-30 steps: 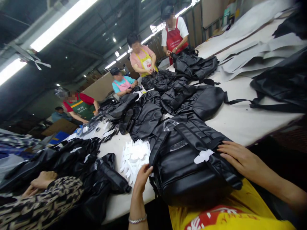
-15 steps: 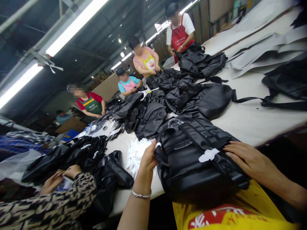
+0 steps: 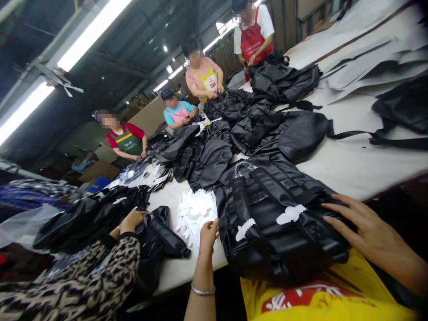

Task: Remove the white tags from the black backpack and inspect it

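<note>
A black backpack (image 3: 277, 232) lies on its front at the near edge of the white table (image 3: 351, 165), straps up, with a white paper shape on each strap. My right hand (image 3: 354, 223) lies flat and open on the right strap. My left hand (image 3: 209, 234) rests beside the backpack's left side at the edge of a pile of white paper cut-outs (image 3: 195, 211); its fingers are curled loosely and I cannot see whether they hold anything.
More black backpacks (image 3: 267, 129) are heaped along the table's middle. A person in a leopard-print sleeve (image 3: 100, 272) works on a black bag at my left. Several aproned workers stand along the far side. Grey sheets (image 3: 361, 67) lie at the back right.
My left hand came down from the backpack's left strap to the cut-out pile. A second white shape now sits on the left strap. The neighbour's hand shifted on the black bag.
</note>
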Demonstrator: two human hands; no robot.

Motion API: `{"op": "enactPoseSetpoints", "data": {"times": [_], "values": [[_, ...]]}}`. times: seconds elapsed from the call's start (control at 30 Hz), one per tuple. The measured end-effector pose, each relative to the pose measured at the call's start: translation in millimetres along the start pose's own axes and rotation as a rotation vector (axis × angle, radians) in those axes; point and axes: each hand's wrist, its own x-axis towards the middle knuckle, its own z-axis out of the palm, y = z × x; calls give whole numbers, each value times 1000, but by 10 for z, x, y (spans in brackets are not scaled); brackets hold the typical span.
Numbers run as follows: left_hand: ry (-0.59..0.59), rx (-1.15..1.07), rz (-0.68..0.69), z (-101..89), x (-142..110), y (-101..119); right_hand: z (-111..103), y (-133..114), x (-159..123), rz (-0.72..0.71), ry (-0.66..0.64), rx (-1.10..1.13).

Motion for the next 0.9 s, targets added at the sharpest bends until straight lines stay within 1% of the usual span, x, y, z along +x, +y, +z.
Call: {"op": "enactPoseSetpoints", "data": {"times": [0.1, 0.2, 0.27, 0.33, 0.4, 0.5, 0.57, 0.63, 0.67, 0.7, 0.73, 0.77, 0.8, 0.87, 0.9], "values": [[-109, -58, -84, 87, -3, -217, 16, -20, -14, 43, -15, 17], [-251, -156, -125, 170, 49, -267, 24, -11, -12, 90, -54, 61], [-367, -290, -173, 199, 124, -242, 33, 35, -26, 143, -93, 102], [-470, -452, -255, 215, 206, -202, 48, 134, -70, 197, -121, 154], [-523, -554, -307, 225, 266, -151, 54, 285, -138, 249, -156, 204], [-541, -575, -245, 228, 269, -16, -7, 511, -201, 308, -243, 223], [-558, -588, -169, 216, 206, 136, -109, 547, -143, 334, -245, 183], [-577, -571, -88, 199, 105, 336, -224, 421, 19, 305, -207, 145], [-585, -542, -56, 192, 46, 450, -268, 301, 131, 265, -197, 141], [-590, -502, -30, 191, -15, 568, -292, 154, 253, 195, -226, 160], [-588, -455, -9, 196, -76, 688, -292, -6, 375, 116, -283, 199], [-579, -413, 8, 207, -135, 806, -266, -166, 491, 80, -329, 207], [-561, -381, 29, 226, -190, 920, -217, -313, 592, 73, -394, 186], [-515, -364, 84, 276, -294, 1131, -81, -538, 742, 125, -510, 110], [-491, -382, 118, 303, -347, 1230, -14, -610, 792, 161, -554, 78]]}}
